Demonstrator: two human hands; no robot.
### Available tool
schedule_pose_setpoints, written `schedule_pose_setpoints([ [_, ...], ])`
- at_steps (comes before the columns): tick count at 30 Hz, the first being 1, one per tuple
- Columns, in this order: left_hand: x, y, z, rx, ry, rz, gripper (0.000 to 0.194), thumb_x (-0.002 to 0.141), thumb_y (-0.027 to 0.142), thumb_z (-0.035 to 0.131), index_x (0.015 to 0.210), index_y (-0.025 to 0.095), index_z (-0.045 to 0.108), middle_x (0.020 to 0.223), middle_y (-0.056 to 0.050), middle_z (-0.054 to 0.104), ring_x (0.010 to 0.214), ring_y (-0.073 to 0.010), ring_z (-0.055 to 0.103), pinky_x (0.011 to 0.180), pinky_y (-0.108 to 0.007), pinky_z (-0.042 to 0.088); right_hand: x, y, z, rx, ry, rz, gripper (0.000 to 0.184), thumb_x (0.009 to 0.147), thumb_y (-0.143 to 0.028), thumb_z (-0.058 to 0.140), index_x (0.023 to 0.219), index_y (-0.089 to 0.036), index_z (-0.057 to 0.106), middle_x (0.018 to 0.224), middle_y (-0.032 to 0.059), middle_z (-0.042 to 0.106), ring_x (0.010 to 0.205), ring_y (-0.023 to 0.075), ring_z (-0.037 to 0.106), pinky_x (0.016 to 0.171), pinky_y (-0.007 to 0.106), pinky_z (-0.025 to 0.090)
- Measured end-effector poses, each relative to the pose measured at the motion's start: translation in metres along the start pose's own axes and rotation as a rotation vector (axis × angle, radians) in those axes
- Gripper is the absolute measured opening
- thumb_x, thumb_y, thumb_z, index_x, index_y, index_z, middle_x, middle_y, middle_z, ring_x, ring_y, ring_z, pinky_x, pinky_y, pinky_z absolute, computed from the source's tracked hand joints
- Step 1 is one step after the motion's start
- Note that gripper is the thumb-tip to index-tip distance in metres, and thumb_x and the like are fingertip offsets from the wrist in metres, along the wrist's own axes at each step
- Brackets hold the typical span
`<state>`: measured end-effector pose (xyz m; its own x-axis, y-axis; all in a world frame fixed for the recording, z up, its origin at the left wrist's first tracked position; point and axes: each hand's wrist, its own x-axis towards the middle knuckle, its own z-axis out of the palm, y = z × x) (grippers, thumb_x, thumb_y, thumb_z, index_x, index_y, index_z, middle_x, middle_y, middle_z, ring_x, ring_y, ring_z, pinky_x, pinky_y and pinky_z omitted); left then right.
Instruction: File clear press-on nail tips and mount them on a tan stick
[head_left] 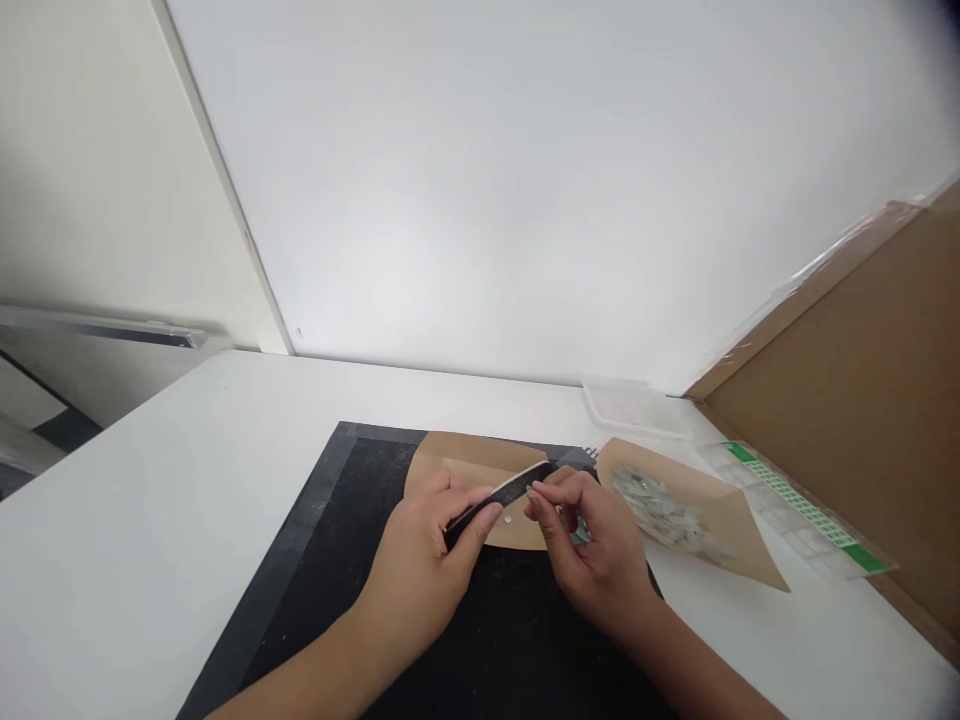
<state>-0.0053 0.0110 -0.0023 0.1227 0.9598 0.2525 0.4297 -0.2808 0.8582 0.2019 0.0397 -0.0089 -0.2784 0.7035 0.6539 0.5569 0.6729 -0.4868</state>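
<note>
My left hand [442, 525] is closed around a black nail file [516, 486], a flat strip with a pale edge, tilted up to the right. Near the file's far end, my right hand [585, 530] pinches a small pale piece [529, 489] between thumb and fingertips; its exact shape is too small to tell. Below both hands lies a brown paper sheet [480, 452] with a tiny whitish bit [508, 519] on it. Under the right hand a greenish clear item [580, 530] shows only in part.
A black mat [315, 590] covers the middle of the white table [187, 470]. To the right, another brown paper [742, 520] carries a pile of translucent pieces [664, 510]. Beyond are a clear tray [630, 405] and a green-labelled clear plastic case [806, 515], beside a cardboard panel [862, 390].
</note>
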Motion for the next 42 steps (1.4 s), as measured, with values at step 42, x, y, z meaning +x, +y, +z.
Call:
schedule_pose_setpoints([
  [42,-0.003,0.005,-0.002,-0.016,0.041,-0.108,0.04,0.102,0.046,0.057,0.096,0.019,0.086,0.046,0.006,0.048,0.041,-0.0093,0.038,0.043,-0.021,0.031,0.014,-0.005,0.019,-0.124,-0.082,-0.143,0.027,0.103,-0.014,0.057,0.081,-0.023,0.046,0.072,-0.0022,0.067,0.061,0.0135,0.056,0.067,0.034,0.031],
])
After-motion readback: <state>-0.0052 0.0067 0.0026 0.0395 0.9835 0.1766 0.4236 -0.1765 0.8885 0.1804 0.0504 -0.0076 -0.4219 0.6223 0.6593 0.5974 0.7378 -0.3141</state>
